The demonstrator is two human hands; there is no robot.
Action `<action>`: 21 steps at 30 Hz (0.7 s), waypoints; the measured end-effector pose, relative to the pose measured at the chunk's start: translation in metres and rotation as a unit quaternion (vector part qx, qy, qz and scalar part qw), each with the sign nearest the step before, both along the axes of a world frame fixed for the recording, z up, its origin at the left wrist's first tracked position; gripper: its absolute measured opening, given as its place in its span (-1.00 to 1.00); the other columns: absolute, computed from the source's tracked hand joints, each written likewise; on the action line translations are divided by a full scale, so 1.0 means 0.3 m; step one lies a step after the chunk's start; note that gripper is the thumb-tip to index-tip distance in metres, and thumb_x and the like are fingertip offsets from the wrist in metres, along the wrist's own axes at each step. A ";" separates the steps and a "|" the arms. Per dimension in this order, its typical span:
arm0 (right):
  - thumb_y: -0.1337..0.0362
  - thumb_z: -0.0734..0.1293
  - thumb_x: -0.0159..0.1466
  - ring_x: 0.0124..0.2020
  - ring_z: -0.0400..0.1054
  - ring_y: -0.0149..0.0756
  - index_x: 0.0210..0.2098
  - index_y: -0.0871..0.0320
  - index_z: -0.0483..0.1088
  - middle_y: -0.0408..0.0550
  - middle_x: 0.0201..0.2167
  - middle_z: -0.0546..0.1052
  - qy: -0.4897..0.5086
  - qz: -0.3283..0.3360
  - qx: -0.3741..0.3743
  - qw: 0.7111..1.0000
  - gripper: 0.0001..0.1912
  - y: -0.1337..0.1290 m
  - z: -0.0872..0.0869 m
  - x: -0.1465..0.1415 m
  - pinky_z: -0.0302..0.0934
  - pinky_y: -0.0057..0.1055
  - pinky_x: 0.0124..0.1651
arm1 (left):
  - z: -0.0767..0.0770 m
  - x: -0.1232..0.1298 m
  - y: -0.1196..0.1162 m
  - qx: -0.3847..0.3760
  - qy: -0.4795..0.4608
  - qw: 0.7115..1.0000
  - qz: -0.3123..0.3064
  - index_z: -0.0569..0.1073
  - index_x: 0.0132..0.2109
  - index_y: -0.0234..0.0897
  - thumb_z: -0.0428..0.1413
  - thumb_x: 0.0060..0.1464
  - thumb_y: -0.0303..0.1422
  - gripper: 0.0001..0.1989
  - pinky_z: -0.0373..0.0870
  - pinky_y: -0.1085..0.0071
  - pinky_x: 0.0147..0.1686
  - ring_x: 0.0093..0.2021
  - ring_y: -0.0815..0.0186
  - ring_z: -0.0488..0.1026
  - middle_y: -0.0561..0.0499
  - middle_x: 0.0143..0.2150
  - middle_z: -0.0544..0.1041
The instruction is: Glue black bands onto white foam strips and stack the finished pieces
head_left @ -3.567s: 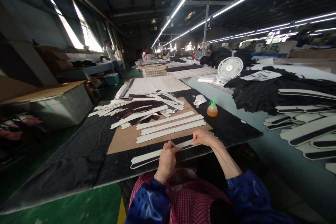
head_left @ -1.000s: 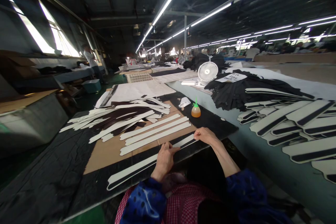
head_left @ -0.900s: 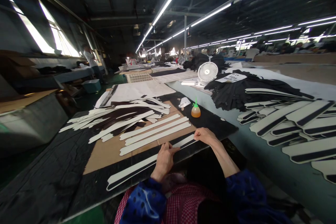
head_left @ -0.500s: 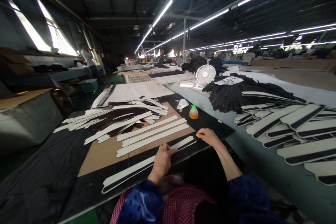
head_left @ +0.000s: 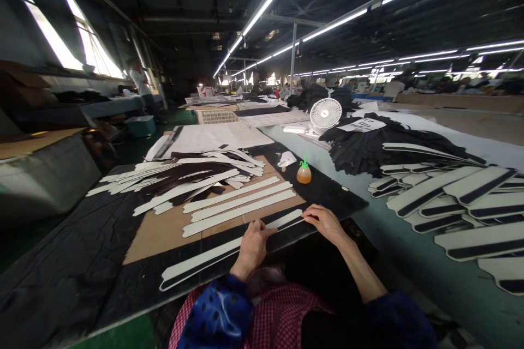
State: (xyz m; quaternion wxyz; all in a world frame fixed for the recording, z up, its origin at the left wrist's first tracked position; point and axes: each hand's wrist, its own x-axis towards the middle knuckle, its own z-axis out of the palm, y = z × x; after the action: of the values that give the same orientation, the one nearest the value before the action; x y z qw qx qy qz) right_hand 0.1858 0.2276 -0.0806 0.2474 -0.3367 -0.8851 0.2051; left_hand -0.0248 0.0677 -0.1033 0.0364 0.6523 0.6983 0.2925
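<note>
A long white strip with a black edge band lies slantwise along the near edge of the black-covered table. Over its middle rests my left hand, fingers curled together and thumb stretched along the strip. My right hand is at the strip's right end, thumb and fingertips pinched together on its tip. Just beyond, several plain white strips lie side by side on a brown cardboard sheet. Whatever is under the left fingers is hidden.
A loose heap of white and dark strips lies at the back left. Past my right hand stand a green-nozzled bottle of amber liquid and a white fan. Banded strips and black pieces pile up on the right-hand table.
My right hand has moved slightly left and down onto the strip's right end, which it was just short of before. My left hand stays on the strip's middle. The view has shifted a little.
</note>
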 end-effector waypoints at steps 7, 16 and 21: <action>0.25 0.21 0.30 -0.15 0.34 -0.29 -0.30 0.01 0.52 -0.14 -0.20 0.53 -0.051 -0.032 0.054 0.997 -0.78 -0.028 -0.023 -0.018 0.20 -0.42 -0.08 | -0.007 -0.003 -0.002 0.008 0.010 1.000 -0.005 0.56 -0.03 -0.04 -0.12 0.22 -0.51 -0.57 0.34 0.27 -0.13 -0.21 0.21 0.31 -0.07 -0.25 0.35; 0.15 0.13 0.31 -0.15 0.36 -0.21 -0.29 0.01 0.49 -0.07 -0.18 0.52 -0.059 -0.022 0.107 0.992 -0.69 -0.038 -0.045 -0.004 0.24 -0.32 -0.06 | 0.014 0.013 -0.015 -0.016 -0.007 1.000 0.003 0.56 -0.03 -0.05 -0.09 0.16 -0.57 -0.56 0.31 0.29 -0.10 -0.19 0.23 0.26 -0.07 -0.23 0.34; -0.06 0.12 0.22 -0.22 0.42 -0.06 -0.36 -0.17 0.44 -0.03 -0.25 0.54 0.030 0.005 0.139 0.990 -0.69 0.030 -0.102 -0.006 0.27 -0.11 -0.13 | 0.026 0.012 -0.009 -0.018 -0.006 1.000 -0.001 0.56 -0.05 -0.07 0.00 0.08 -0.57 -0.59 0.30 0.32 -0.12 -0.18 0.21 0.23 -0.07 -0.19 0.34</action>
State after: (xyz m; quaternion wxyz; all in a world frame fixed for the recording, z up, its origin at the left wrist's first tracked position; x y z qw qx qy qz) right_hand 0.1840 0.2365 -0.1111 0.3171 -0.2880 -0.8990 0.0910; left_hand -0.0212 0.0649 -0.0956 0.0528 0.6502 0.7026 0.2841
